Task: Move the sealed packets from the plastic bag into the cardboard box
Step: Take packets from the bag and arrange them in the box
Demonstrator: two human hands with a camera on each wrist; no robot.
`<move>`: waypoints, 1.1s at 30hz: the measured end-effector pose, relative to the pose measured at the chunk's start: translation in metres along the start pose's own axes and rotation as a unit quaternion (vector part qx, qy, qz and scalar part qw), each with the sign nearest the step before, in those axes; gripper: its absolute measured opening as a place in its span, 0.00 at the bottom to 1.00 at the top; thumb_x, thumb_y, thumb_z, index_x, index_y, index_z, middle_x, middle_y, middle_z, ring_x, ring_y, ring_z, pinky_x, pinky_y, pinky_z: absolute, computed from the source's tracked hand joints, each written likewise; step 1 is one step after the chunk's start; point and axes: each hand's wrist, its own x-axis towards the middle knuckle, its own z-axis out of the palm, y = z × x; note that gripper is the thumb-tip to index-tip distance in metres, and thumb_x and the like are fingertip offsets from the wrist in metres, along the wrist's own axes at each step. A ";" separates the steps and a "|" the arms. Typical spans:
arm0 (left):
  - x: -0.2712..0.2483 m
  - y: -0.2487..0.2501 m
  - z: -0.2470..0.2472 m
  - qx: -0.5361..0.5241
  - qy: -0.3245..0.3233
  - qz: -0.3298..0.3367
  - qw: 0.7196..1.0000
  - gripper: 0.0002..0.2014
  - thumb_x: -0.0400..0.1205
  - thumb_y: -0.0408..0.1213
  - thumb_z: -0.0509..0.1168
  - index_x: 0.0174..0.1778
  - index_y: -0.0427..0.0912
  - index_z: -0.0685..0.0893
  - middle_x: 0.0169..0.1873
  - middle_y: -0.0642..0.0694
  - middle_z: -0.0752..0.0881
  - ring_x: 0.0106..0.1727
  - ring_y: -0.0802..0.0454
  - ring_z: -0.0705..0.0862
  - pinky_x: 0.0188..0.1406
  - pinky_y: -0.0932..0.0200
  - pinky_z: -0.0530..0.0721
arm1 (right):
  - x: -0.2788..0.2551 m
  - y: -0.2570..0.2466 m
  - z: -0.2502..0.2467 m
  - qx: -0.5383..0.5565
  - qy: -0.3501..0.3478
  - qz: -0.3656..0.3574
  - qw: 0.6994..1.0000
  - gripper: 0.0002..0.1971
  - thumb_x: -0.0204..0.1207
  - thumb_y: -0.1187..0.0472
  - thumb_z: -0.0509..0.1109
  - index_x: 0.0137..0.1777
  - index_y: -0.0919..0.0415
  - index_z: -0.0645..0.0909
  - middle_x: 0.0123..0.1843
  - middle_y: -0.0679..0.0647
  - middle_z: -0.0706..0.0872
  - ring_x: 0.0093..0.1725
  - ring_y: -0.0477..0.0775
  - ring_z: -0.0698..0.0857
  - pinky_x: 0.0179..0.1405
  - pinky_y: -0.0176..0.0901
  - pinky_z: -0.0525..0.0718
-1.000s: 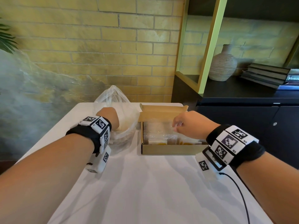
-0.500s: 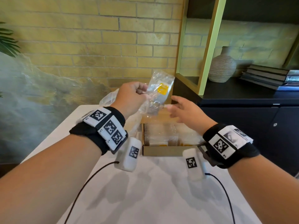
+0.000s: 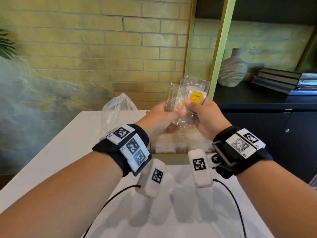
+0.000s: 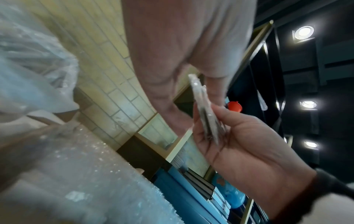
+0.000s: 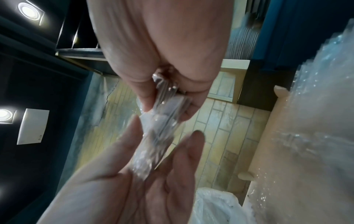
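Observation:
Two clear sealed packets (image 3: pixel 192 86) are held upright above the cardboard box (image 3: pixel 173 158); the front one carries a yellow label (image 3: pixel 196 97). My left hand (image 3: pixel 173 112) grips their lower left part. From the right, my right hand (image 3: pixel 193 107) pinches them, thumb just below the label. The left wrist view shows the packets (image 4: pixel 205 109) edge-on against the right hand (image 4: pixel 249 144). In the right wrist view they (image 5: pixel 162 121) run from my right fingers (image 5: pixel 145 97) down into the left palm (image 5: pixel 134 189). Several more packets (image 3: pixel 171 143) lie in the box. The plastic bag (image 3: pixel 118 109) stands to its left.
The white table (image 3: pixel 60 152) extends toward me, with two cables (image 3: pixel 109 200) trailing from the wrist cameras. A dark cabinet (image 3: pixel 274 126) with a vase (image 3: pixel 231 69) and stacked books (image 3: pixel 277 81) stands to the right. A brick wall is behind.
My left hand left the bag and lifted the packets over the box. My right hand rose from the box and now grips them too.

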 end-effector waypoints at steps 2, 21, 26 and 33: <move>-0.002 -0.004 -0.002 -0.039 -0.089 -0.027 0.995 0.19 0.82 0.33 0.65 0.69 0.38 0.75 0.55 0.41 0.86 0.47 0.48 0.88 0.40 0.62 0.88 | -0.001 0.003 0.000 0.017 -0.009 0.010 1.000 0.10 0.80 0.68 0.62 0.60 0.63 0.75 0.48 0.58 0.85 0.46 0.54 0.87 0.37 0.43 0.89; 0.004 -0.020 -0.023 0.006 0.041 -0.015 0.999 0.06 0.86 0.31 0.57 0.53 0.47 0.76 0.43 0.41 0.87 0.39 0.53 0.90 0.27 0.67 0.85 | -0.011 -0.002 -0.055 -0.439 -0.015 0.009 0.898 0.13 0.76 0.63 0.70 0.60 0.56 0.77 0.51 0.51 0.86 0.52 0.48 0.84 0.53 0.41 0.80; 0.003 -0.020 -0.022 0.012 0.048 -0.004 0.999 0.10 0.86 0.32 0.57 0.61 0.48 0.74 0.44 0.45 0.86 0.38 0.55 0.89 0.29 0.67 0.84 | -0.015 -0.001 -0.058 -0.605 -0.094 0.056 0.789 0.05 0.76 0.62 0.70 0.42 0.51 0.78 0.42 0.48 0.83 0.47 0.48 0.82 0.44 0.36 0.74; -0.001 -0.018 -0.022 0.043 0.041 -0.004 0.998 0.10 0.86 0.34 0.58 0.61 0.48 0.73 0.48 0.44 0.86 0.38 0.56 0.88 0.30 0.67 0.84 | -0.022 0.011 -0.052 -0.718 -0.180 0.109 0.663 0.19 0.78 0.61 0.66 0.70 0.56 0.75 0.61 0.55 0.83 0.60 0.54 0.81 0.56 0.40 0.77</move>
